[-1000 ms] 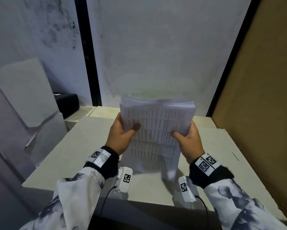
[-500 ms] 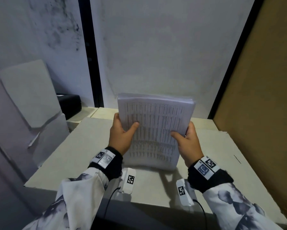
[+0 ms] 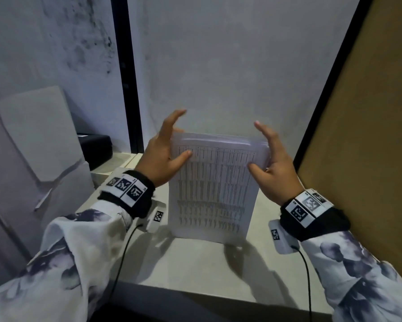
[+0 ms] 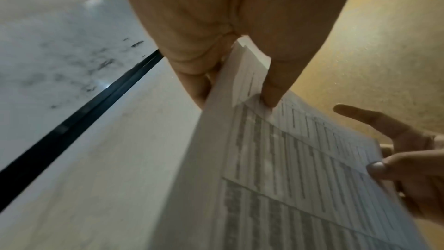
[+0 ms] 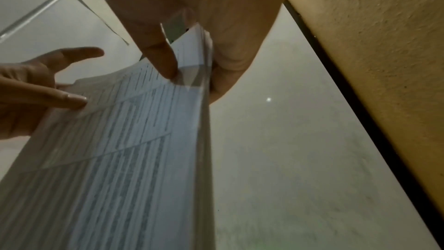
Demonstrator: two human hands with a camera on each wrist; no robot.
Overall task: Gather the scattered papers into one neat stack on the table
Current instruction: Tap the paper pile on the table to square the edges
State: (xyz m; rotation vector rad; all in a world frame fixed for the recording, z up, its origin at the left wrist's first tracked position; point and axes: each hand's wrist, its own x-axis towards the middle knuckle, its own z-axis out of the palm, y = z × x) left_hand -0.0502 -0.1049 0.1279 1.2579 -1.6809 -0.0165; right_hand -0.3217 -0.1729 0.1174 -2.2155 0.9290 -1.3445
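A thick stack of printed papers point(image 3: 214, 187) stands upright on its bottom edge on the beige table point(image 3: 195, 270). My left hand point(image 3: 163, 154) holds its upper left edge, thumb on the front page and fingers behind, index finger lifted free. My right hand point(image 3: 274, 163) holds the upper right edge the same way, with its index finger raised. In the left wrist view the thumb point(image 4: 271, 92) presses the stack point(image 4: 288, 178) against the fingers behind. The right wrist view shows the thumb point(image 5: 163, 60) pinching the sheets point(image 5: 120, 159).
A black box point(image 3: 94, 147) sits at the back left beside grey boards point(image 3: 39, 135) that lean on the left wall. A brown panel point(image 3: 369, 135) closes the right side. A grey wall with a black vertical strip point(image 3: 128, 73) stands behind the table.
Both hands have slid up from the stack's middle to its top corners and their index fingers have lifted. The stack's sheets now line up more evenly, bottom edge on the table.
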